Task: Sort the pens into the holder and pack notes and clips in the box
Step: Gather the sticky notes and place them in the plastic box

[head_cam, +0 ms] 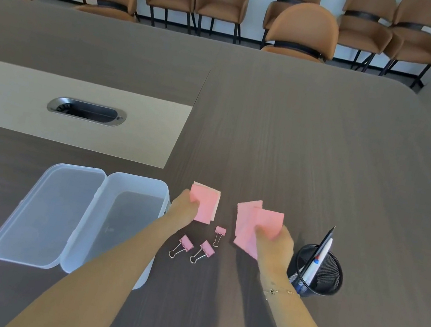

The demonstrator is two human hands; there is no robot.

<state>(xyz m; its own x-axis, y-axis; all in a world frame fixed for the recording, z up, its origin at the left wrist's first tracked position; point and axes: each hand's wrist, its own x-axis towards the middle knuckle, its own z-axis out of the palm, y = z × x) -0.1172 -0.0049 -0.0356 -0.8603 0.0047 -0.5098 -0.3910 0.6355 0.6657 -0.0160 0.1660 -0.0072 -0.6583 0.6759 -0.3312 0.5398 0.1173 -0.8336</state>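
Left hand pinched shut on small stack of pink notes, held just above worktop near its front edge, just right of box. Right hand closed on a bigger, fanned bunch of pink notes, between clips and holder. Thin bracelet on right wrist.

3 pink binder clips flat on worktop between the hands, apart from each other, wire handles toward front edge.

Clear plastic box at front-left, hinged lid flipped open flat to its left; nothing seen inside. Black mesh holder at front-right, upright, w/ pens in it, leaning.

No legible text, brand or label anywhere; notes look blank.
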